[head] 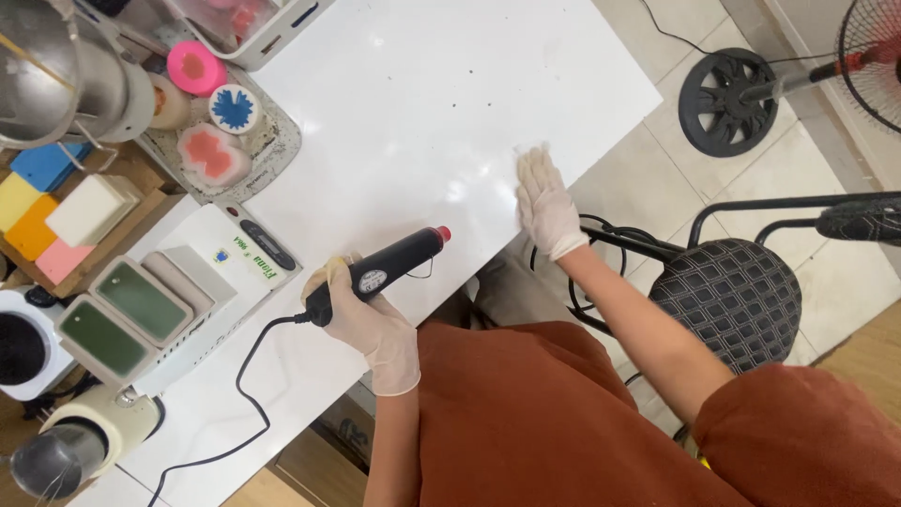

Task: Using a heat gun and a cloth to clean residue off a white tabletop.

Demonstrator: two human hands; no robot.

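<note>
Two gloved hands are at work over one white table (422, 113). The left hand (371, 324), at about seven o'clock from the table's middle, is wrapped tight around the handle of a single black heat tool (385, 268); its red-tipped nozzle points toward two o'clock and hangs just above the tabletop, and one black cord (246, 376) trails from its back end toward seven o'clock. The right hand (544, 202), at about four o'clock near the table's edge, lies flat with fingers spread and holds nothing, palm down on the white surface.

At nine o'clock stands one white machine (178, 296) with two green rectangular wells. Beyond it, toward ten o'clock, a tray (277, 141) carries three round patterned pieces: one pink, one blue and white, one pale with red. At the far left edge a wooden box (131, 178) holds coloured blocks, blue, yellow, orange, pink and white. One quilted black stool (737, 296) stands at four o'clock off the table, and one floor fan's black base (727, 99) sits at two o'clock. Nothing lies between the hands.
</note>
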